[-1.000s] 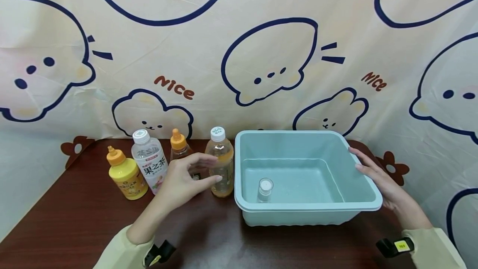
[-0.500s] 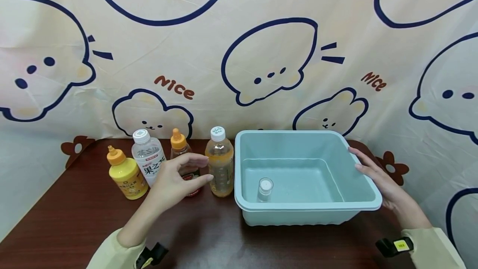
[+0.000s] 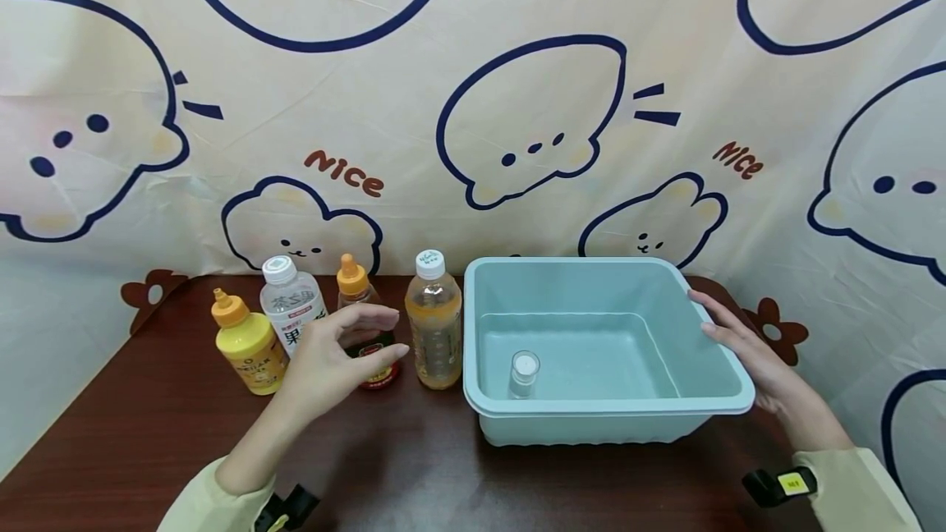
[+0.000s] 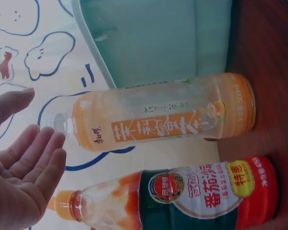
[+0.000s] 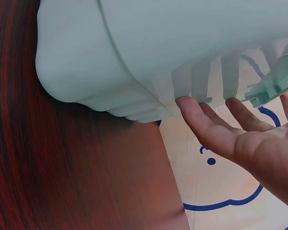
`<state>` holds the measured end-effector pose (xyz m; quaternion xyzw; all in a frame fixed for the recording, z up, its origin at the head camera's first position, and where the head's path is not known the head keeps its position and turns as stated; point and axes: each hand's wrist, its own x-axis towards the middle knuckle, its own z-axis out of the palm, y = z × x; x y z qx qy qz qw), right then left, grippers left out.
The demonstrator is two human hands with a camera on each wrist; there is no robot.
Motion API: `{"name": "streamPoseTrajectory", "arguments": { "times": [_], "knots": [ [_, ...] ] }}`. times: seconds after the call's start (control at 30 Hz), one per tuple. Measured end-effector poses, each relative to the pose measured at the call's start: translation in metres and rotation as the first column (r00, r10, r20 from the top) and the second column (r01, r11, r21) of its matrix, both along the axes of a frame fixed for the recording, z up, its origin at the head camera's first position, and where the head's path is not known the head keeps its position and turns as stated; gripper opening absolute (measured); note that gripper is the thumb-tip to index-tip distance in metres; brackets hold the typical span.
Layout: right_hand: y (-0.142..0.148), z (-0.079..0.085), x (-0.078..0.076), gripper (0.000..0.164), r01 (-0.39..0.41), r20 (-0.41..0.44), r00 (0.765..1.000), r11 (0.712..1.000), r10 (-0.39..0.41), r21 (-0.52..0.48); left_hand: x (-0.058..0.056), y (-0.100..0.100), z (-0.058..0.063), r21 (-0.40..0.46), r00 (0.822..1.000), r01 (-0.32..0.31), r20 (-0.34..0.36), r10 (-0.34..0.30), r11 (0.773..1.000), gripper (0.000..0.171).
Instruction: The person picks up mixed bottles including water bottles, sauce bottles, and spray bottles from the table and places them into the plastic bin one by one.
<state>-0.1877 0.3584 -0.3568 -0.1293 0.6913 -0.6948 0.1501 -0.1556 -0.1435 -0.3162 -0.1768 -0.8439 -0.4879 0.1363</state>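
Note:
My left hand [image 3: 325,364], fingers spread in a loose C and holding nothing, hovers in front of a ketchup bottle [image 3: 378,351] with an orange nozzle cap. In the left wrist view the hand is by the necks of the ketchup bottle [image 4: 192,196] and a tea bottle [image 4: 158,117] with an orange label. The tea bottle [image 3: 434,327] stands upright with its white cap on, just left of a pale blue-green plastic basin [image 3: 591,407]. My right hand [image 3: 761,364] holds the basin's right rim, some fingers against the outer wall [image 5: 134,48].
A small clear container with a white top [image 3: 524,374] stands inside the basin. On the left are a yellow squeeze bottle [image 3: 254,351] and a clear drink bottle [image 3: 291,302] with a white label. A cartoon-printed cloth [image 3: 414,130] hangs behind the dark wooden table [image 3: 414,466].
My left hand has moved left and slightly down, away from the tea bottle, uncovering more of it and of the ketchup bottle. My right hand and the basin have stayed in place.

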Motion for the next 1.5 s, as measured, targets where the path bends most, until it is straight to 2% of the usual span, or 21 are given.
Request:
{"name": "streamPoseTrajectory", "arguments": {
  "times": [0.33,0.57,0.8,1.03,1.2,1.5],
  "knots": [
    [0.000,0.001,0.001,0.049,0.006,0.012,1.000,1.000,-0.006,0.002,0.002,-0.012,-0.002,0.002,0.996,-0.054,-0.064,0.054,0.999,0.034],
    [0.000,0.000,0.001,0.049,0.000,0.008,1.000,1.000,0.000,0.002,0.005,-0.018,-0.001,-0.006,0.994,-0.096,-0.054,0.095,0.995,0.033],
    [0.001,0.000,0.001,0.050,0.006,0.008,1.000,1.000,-0.006,0.001,0.008,-0.022,0.000,0.010,0.987,-0.141,-0.076,0.142,0.990,0.033],
    [0.000,0.000,0.001,0.050,0.012,0.014,1.000,1.000,-0.012,0.002,0.010,-0.026,0.000,0.029,0.983,-0.161,-0.080,0.163,0.987,0.034],
    [-0.001,0.000,0.001,0.050,0.023,0.016,1.000,1.000,-0.023,0.012,0.011,-0.029,0.001,0.038,0.976,-0.183,-0.116,0.186,0.982,0.034],
    [-0.001,0.001,0.001,0.049,0.024,0.009,1.000,1.000,-0.024,0.018,0.013,-0.037,0.002,0.033,0.950,-0.259,-0.171,0.261,0.965,0.031]
  ]
}}
